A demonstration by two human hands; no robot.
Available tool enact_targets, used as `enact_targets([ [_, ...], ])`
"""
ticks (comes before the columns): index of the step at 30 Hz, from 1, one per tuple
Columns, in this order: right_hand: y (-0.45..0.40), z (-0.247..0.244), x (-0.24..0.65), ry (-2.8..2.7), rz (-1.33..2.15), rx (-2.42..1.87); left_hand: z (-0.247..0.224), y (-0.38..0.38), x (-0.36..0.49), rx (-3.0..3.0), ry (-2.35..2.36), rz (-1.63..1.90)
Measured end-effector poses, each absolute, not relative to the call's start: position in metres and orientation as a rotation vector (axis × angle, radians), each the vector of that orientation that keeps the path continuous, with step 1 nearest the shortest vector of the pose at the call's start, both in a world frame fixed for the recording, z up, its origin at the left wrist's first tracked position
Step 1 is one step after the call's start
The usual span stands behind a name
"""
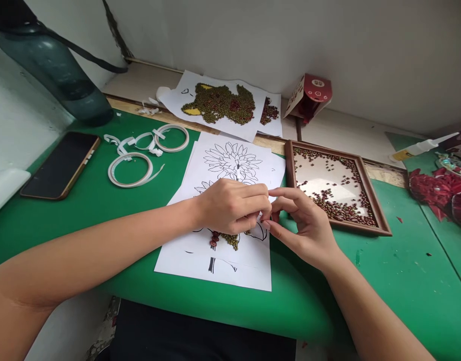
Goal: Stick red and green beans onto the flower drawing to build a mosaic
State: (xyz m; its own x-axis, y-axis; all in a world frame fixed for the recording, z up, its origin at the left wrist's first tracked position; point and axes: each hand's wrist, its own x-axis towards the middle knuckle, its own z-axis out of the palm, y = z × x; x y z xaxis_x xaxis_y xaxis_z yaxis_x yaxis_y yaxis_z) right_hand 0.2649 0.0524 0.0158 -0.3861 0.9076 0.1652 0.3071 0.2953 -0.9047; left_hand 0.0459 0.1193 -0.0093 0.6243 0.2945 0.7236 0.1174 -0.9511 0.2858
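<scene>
Over a white sheet (249, 276) printed with a flower outline (232, 158), my two hands meet fingertip to fingertip. My left hand (236, 206) is closed, its fingers curled together; whatever they grip is hidden behind them. From the right, my right hand (303, 223) bends its thumb and fingers into a pinch against the left fingertips. A small pale bit shows between the hands, too little to name. Beneath my left hand, green beans (230, 241) and red beans (214, 239) lie on the drawing's stem and leaf.
A brown framed tray (379, 220) with loose red and green beans lies right of the sheet. Tape rolls (131, 170), a phone (61, 165) and a bottle (53, 75) stand left. Behind are a bean picture (223, 103), a red box (309, 95) and a glue bottle (414, 149).
</scene>
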Motion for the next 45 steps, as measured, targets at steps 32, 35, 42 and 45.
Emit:
enact_targets([
  [32, 0.047, 0.0079, 0.2594, -2.077, 1.202, -1.089, -0.011, 0.1214, 0.0431, 2.536, 0.464, 1.281],
  [35, 0.0472, 0.0079, 0.2598, -2.073, 1.204, -1.093, -0.0107, 0.1211, 0.043, 2.543, 0.472, 1.276],
  [42, 0.0475, 0.0093, 0.26, -2.07, 1.206, -1.093, -0.0114, 0.1213, 0.0432, 2.541, 0.456, 1.302],
  [45, 0.0472, 0.0092, 0.2588, -2.063, 1.201, -1.1, -0.0119, 0.1218, 0.0432, 2.536, 0.438, 1.316],
])
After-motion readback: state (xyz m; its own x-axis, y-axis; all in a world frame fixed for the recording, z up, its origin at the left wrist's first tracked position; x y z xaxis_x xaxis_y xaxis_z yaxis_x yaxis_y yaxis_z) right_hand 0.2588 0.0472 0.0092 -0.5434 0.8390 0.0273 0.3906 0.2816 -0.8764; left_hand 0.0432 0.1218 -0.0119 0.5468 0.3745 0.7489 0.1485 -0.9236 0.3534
